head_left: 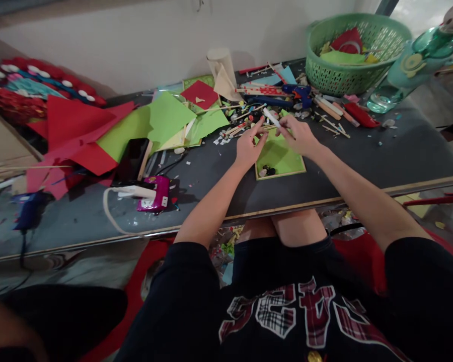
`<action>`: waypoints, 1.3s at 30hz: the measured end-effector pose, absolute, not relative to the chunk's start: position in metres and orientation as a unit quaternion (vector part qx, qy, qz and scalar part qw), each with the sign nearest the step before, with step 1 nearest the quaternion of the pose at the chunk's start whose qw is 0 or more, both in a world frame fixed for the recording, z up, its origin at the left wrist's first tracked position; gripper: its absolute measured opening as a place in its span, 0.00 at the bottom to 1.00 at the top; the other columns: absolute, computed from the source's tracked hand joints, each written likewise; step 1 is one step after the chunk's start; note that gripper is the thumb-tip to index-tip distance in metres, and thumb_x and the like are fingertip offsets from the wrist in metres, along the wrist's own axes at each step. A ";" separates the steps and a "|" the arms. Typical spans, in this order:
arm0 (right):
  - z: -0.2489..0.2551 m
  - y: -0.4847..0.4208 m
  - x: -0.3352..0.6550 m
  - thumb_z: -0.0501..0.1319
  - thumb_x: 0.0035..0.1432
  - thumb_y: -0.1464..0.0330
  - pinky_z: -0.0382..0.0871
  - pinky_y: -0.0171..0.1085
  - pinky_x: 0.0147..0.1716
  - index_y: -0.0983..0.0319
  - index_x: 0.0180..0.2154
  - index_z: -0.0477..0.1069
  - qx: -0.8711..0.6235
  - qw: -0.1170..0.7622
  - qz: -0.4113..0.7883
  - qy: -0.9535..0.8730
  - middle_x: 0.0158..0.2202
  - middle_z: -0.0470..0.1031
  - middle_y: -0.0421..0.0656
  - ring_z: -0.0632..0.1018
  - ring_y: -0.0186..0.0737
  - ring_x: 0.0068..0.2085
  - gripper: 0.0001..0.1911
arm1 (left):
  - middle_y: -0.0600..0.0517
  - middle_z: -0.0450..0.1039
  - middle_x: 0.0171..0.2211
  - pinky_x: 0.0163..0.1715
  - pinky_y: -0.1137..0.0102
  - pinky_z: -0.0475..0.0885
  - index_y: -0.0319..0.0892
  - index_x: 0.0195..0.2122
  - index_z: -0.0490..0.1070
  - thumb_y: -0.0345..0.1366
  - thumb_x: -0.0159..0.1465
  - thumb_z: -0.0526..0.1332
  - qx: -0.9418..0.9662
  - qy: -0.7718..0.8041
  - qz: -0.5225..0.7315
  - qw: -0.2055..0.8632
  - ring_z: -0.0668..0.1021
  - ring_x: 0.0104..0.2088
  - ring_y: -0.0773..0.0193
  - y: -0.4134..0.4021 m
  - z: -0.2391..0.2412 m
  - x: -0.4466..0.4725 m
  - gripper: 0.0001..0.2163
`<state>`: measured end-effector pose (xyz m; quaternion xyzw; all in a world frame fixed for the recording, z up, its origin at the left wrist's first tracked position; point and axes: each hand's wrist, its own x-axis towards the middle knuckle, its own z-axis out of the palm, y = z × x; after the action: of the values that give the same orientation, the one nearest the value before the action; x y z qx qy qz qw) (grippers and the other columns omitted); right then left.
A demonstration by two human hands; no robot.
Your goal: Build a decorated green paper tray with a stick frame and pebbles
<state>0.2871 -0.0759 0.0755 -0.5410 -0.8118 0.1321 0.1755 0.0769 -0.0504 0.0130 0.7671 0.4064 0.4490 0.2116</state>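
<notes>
My right hand (300, 136) grips a slim white pen-like stick (272, 118) between thumb and fingers, angled up to the left. Close to its far end is my left hand (250, 147), fingers curled toward the thumb; whatever they pinch, if anything, is too small to make out. Both hands are over the far part of a green square panel (285, 158) with a pale wooden border. A few small dark and pale stones (267, 171) lie in the panel's near left corner.
Behind the hands are scattered sticks, pebbles and a blue glue gun (300, 93). Red paper (75, 125) and green paper (169, 118) cover the left, beside a phone (133, 160) and a purple power adapter (156, 193). A green basket (357, 75) and a bottle (390, 85) stand right.
</notes>
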 end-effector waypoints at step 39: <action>0.027 -0.056 0.275 0.46 0.73 0.48 0.76 0.47 0.43 0.58 0.52 0.76 -0.434 0.337 0.177 -0.816 0.32 0.77 0.45 0.79 0.46 0.34 0.28 | 0.40 0.79 0.55 0.53 0.58 0.76 0.48 0.71 0.64 0.66 0.72 0.42 0.827 0.371 0.405 0.120 0.80 0.51 0.52 -0.040 0.005 0.072 0.37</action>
<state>0.2748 -0.0556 0.0272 -0.4343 -0.8163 0.1768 0.3374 0.0721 -0.0404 0.0047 0.8270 0.3712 0.4049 0.1202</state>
